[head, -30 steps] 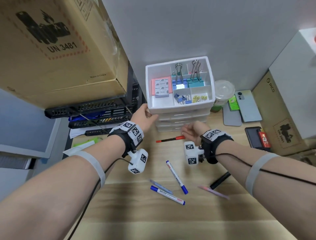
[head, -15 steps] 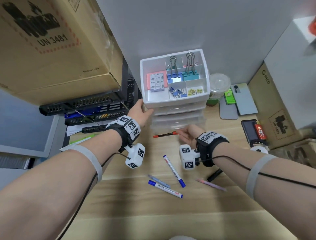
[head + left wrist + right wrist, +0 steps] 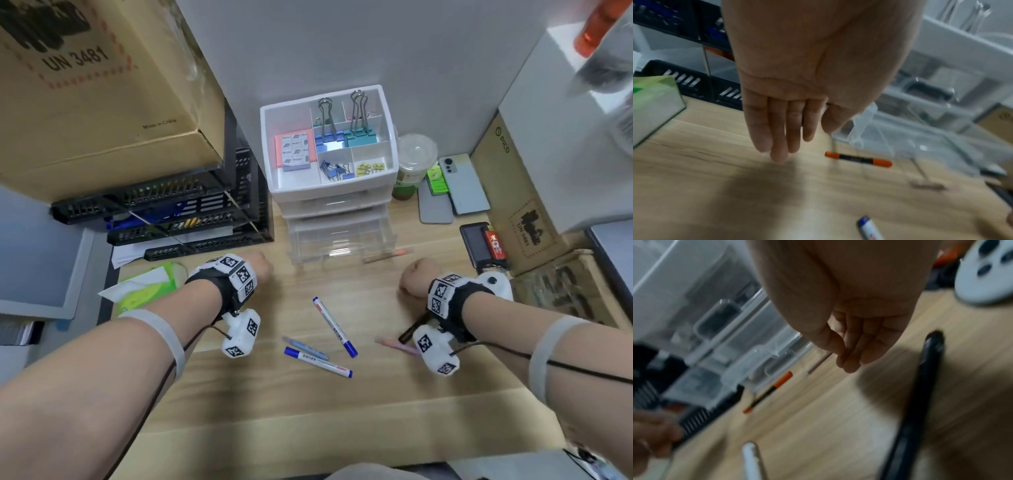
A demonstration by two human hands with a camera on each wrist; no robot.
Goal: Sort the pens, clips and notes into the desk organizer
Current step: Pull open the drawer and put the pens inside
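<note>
The white desk organizer (image 3: 390, 161) stands against the wall; its top tray holds sticky notes (image 3: 295, 150) and binder clips (image 3: 334, 169). Its clear bottom drawer (image 3: 337, 240) is pulled out. An orange-and-black pen (image 3: 858, 159) (image 3: 768, 391) lies at the drawer's front, and I cannot tell whether it is inside or under it. A pale blurred pen (image 3: 385, 256) lies by the drawer's right corner. My left hand (image 3: 260, 270) (image 3: 781, 134) hovers over the desk with straight fingers and holds nothing. My right hand (image 3: 414, 281) (image 3: 851, 353) hangs loosely curled and empty beside the pale pen.
Two blue markers (image 3: 335, 327) (image 3: 317, 362), a light blue pen (image 3: 305, 347), a pink pen (image 3: 397, 346) and a black pen (image 3: 916, 402) lie on the wooden desk. Black trays (image 3: 171, 219) and a tissue pack (image 3: 147, 287) stand left. A cup (image 3: 414, 164), phones (image 3: 464, 183) and boxes (image 3: 524, 212) stand right.
Both hands have drawn back from the organizer and moved apart. The right hand has let go of the orange pen. The bottom drawer now stands pulled out.
</note>
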